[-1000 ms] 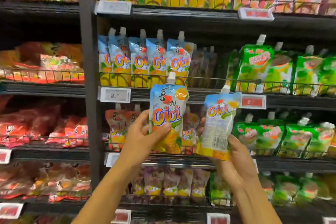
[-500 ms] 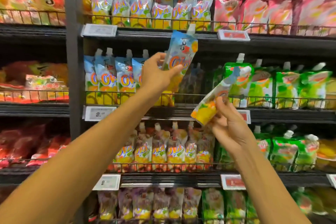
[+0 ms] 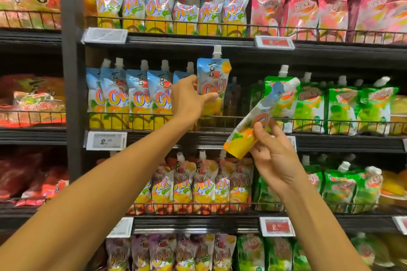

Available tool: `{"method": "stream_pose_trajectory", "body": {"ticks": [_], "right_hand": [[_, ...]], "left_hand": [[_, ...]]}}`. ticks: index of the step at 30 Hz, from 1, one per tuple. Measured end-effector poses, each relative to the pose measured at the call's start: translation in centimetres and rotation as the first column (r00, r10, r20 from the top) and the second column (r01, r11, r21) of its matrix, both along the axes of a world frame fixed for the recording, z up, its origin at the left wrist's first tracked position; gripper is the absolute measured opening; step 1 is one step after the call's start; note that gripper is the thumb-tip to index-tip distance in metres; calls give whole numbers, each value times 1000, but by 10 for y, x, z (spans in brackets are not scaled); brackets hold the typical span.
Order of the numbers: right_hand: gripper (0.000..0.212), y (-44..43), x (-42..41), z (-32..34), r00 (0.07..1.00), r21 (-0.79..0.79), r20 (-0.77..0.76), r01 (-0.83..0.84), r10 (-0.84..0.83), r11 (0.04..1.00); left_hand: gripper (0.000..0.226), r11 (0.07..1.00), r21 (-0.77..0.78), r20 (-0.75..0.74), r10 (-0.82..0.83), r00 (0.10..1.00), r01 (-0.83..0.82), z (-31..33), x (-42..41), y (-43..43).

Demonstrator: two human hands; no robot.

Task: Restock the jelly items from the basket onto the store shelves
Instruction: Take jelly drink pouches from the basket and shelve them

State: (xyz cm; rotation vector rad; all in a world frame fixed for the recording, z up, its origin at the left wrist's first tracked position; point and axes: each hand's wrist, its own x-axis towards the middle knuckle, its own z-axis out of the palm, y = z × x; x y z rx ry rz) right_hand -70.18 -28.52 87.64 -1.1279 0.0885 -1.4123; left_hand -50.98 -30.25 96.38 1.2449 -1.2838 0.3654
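Two hands: left hand (image 3: 187, 99), right hand (image 3: 275, 160). Two held jelly pouches (image 3: 212, 86) (image 3: 253, 125), centre of frame. Shelved blue-orange pouches (image 3: 158, 9): six upper centre, five middle left (image 3: 136, 99). Two red price tags (image 3: 274, 42) in full view.

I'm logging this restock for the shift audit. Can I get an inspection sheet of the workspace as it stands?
surface: black middle shelf with a wire front rail, lined with pouches.
job's things: upright jelly pouch at the right end of the matching blue-orange row; tilted jelly pouch, cap pointing up and right, in front of the green pouches; basket not in view.
clutter: nothing seen.
grips: left grip holds the upright jelly pouch; right grip holds the tilted jelly pouch by its lower half.
cables: nothing seen.
surroundings: pink pouches on the shelf above, price tag on the shelf edge, red packets in the left bay.
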Motion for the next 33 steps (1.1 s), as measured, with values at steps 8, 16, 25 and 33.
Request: {"method": "stream_pose_trajectory", "body": {"ticks": [8,16,25,33], "right_hand": [[53,-9,9,31,855,-227,-131,467,-502,855],[40,-40,38,81,544,-460,-136,706,-828,539],[47,-75,55,80,423,-471,-371,682,-827,560],[33,-86,61,72,222,-582,-555,585,-802,565]], "left_hand": [[56,928,50,189,354,916,-370,-9,6,-4],[57,870,38,236,470,851,-492,-10,19,9],[32,913,-34,463,376,803,-408,-48,50,27],[18,917,-187,416,398,818,-352,-74,44,22]]}}
